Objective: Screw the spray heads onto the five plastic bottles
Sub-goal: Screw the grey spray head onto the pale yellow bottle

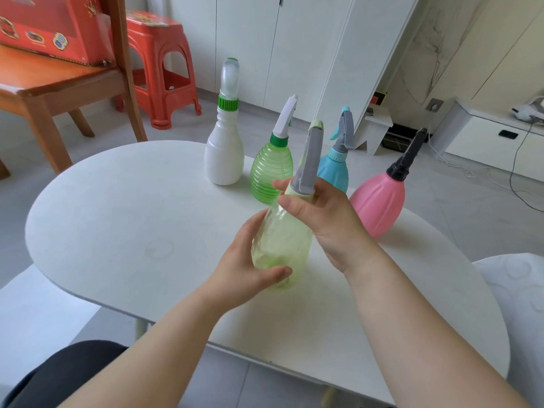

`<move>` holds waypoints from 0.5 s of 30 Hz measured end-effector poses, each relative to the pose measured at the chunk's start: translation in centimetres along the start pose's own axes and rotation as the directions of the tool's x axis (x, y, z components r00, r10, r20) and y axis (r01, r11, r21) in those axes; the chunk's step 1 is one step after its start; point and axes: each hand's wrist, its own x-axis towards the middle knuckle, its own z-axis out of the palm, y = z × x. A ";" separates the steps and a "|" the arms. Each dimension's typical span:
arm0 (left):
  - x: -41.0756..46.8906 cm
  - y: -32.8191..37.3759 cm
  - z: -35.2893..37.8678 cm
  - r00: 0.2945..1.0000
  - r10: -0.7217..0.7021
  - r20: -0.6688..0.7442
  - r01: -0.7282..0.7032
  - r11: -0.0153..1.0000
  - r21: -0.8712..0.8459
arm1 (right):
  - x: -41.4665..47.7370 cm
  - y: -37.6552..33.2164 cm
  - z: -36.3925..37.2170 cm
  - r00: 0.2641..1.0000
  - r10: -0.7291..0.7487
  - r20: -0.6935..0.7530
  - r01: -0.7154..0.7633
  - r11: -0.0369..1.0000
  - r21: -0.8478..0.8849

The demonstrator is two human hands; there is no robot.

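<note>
A pale yellow-green translucent bottle [281, 245] is held tilted above the white table [123, 219]. My left hand [244, 266] grips its lower body. My right hand [323, 222] pinches the pale collar of its grey spray head [310, 160] at the neck. Behind stand a white bottle [224, 157] with a green collar and clear cap, a ribbed green bottle [270, 172] with a white spray head, a blue bottle [334, 169] with a grey spray head, and a pink bottle [378, 207] with a black spray head.
A wooden chair [59, 89] carrying a red box and a red plastic stool [162, 75] stand on the floor beyond the table's left. White cabinets and cables lie at the back right. A white cushion [518, 290] is at the right edge.
</note>
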 end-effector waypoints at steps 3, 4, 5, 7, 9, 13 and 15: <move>-0.1 -0.3 0.5 0.999 0.031 -0.039 -0.029 0.998 0.050 | 0.0 0.3 0.5 0.996 -0.028 -0.082 0.023 0.998 -0.065; -0.2 -0.4 0.8 0.998 0.043 -0.055 -0.039 0.997 0.069 | 0.1 0.5 0.9 0.987 -0.051 -0.150 0.034 0.993 -0.116; -0.3 -0.4 1.0 0.996 0.053 -0.072 -0.047 0.996 0.079 | 0.2 0.7 1.3 0.974 -0.072 -0.213 0.038 0.986 -0.163; -0.3 -0.4 1.2 0.993 0.066 -0.100 -0.058 0.995 0.087 | 0.3 0.6 1.6 0.966 -0.082 -0.247 0.028 0.976 -0.214; -0.3 -0.4 1.2 0.992 0.064 -0.106 -0.054 0.994 0.092 | 0.4 0.5 1.1 0.990 -0.061 -0.129 0.031 0.973 -0.228; 0.0 -0.4 1.2 0.995 0.048 -0.082 -0.039 0.994 0.106 | -0.5 0.0 -0.8 0.991 0.016 0.132 -0.006 0.997 -0.078; 0.0 -0.4 1.6 0.993 0.053 -0.106 -0.040 0.991 0.125 | -0.5 0.0 -1.0 0.997 -0.003 0.077 0.005 0.999 -0.038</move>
